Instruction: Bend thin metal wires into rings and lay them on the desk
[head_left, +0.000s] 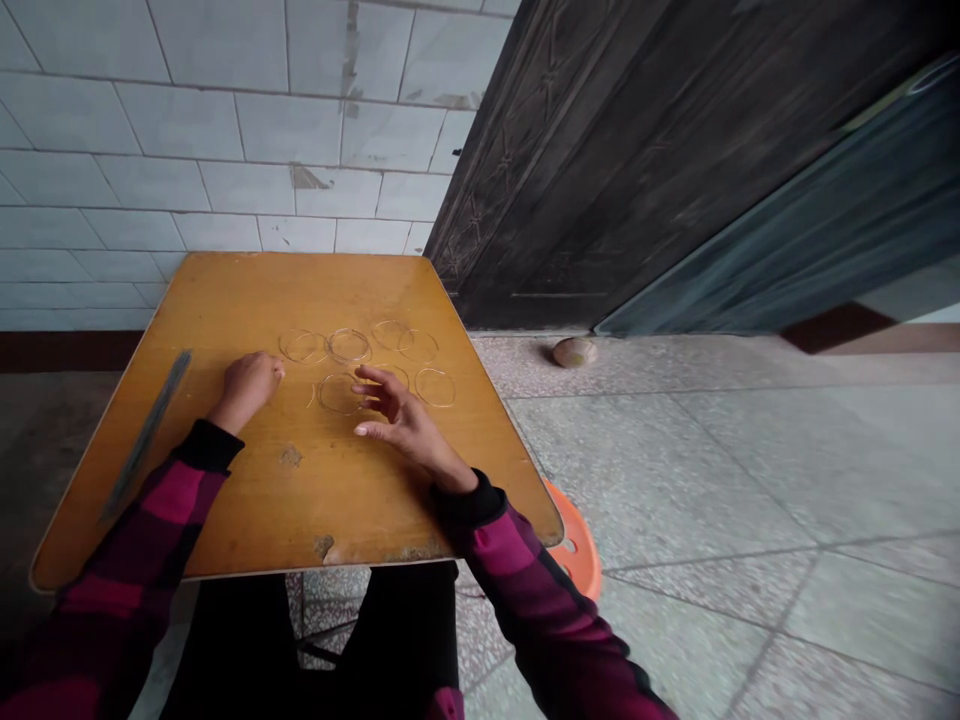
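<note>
On a wooden table lie several thin wire rings, some overlapping. One is a darker ring in the back row; another is a coppery ring at the right. My left hand is closed just left of the rings, its fingertips curled in, so whatever is in it cannot be made out. Over the front row hovers my right hand, fingers apart and bent, near a ring that its fingers partly cover. To the left of my left hand lies a bundle of thin, straight grey wires.
A white tiled wall stands behind the table, with a dark carved door to its right. A roundish object sits on the floor by the door. An orange stool shows beneath the table's right edge.
</note>
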